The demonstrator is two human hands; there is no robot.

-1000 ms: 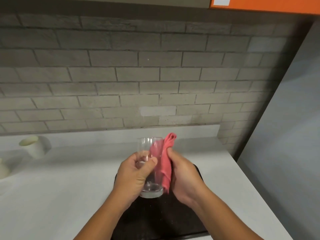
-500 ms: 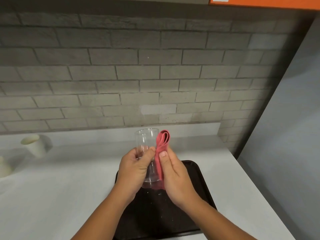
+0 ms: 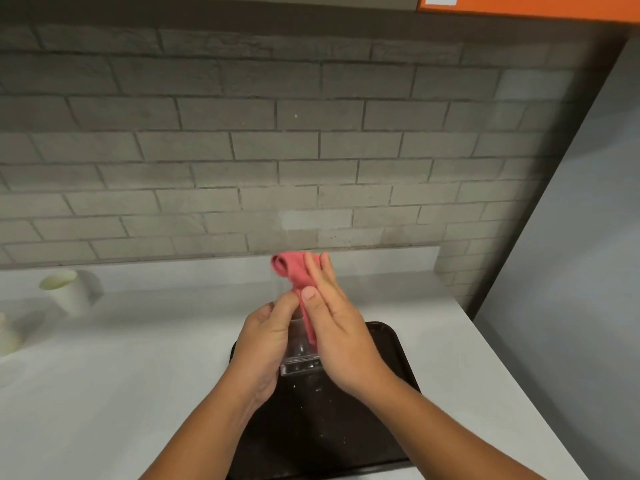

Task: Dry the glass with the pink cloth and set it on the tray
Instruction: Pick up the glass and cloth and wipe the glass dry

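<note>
Directly ahead, my left hand [image 3: 266, 344] grips a clear glass [image 3: 299, 362], its fingers clamped round the lower half, holding it roughly upright over a dark tray [image 3: 391, 348] on the white bench [image 3: 104, 393]. My right hand [image 3: 343, 341] pinches the pink cloth [image 3: 294, 271] against the upper side of the glass, thumb in front, long fingers [image 3: 325, 271] nearly straight behind. The cloth bunches at the rim. A pale cup [image 3: 67, 291] stands far left by the brick wall [image 3: 311, 150].
</note>
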